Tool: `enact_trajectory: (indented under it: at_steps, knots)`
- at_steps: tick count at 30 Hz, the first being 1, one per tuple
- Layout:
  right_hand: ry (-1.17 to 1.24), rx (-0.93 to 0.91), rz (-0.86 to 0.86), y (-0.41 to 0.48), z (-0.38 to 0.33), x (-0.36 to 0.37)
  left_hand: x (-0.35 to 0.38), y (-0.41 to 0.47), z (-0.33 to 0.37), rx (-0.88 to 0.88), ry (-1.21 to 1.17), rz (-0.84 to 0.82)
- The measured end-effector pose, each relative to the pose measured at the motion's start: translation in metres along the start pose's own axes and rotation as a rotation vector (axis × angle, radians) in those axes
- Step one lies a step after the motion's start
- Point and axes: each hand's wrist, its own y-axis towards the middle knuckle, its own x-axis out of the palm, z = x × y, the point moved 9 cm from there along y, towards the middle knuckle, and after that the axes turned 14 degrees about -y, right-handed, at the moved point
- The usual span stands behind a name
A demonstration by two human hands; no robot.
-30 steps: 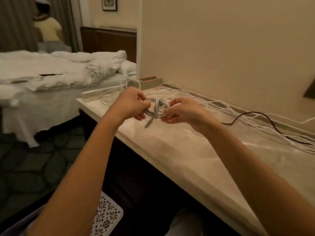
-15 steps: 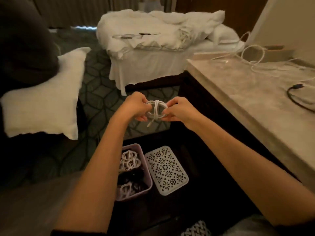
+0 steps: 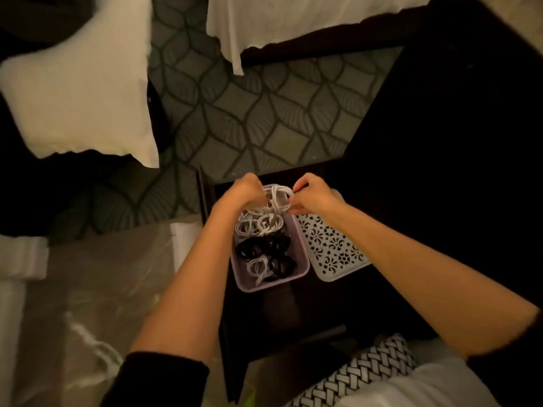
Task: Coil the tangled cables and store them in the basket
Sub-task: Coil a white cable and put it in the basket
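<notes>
Both arms out fwd, L hand [image 3: 244,191] & R hand [image 3: 315,195] pinching cable coil [image 3: 278,198] btwn them.

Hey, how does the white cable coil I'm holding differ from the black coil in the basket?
The white coil is pale; the black coil is dark. The white coil is gripped between the left hand and the right hand over the far end of the basket, while the black coil lies untouched in the basket's middle. Both are wound into small loops.
</notes>
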Motion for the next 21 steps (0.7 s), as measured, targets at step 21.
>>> enact_trajectory:
  at_steps: [21]
  knots:
    - [-0.011, 0.152, -0.39, 0.028, 0.066, 0.113, 0.054, 0.057, -0.103, -0.2, 0.128, -0.126]
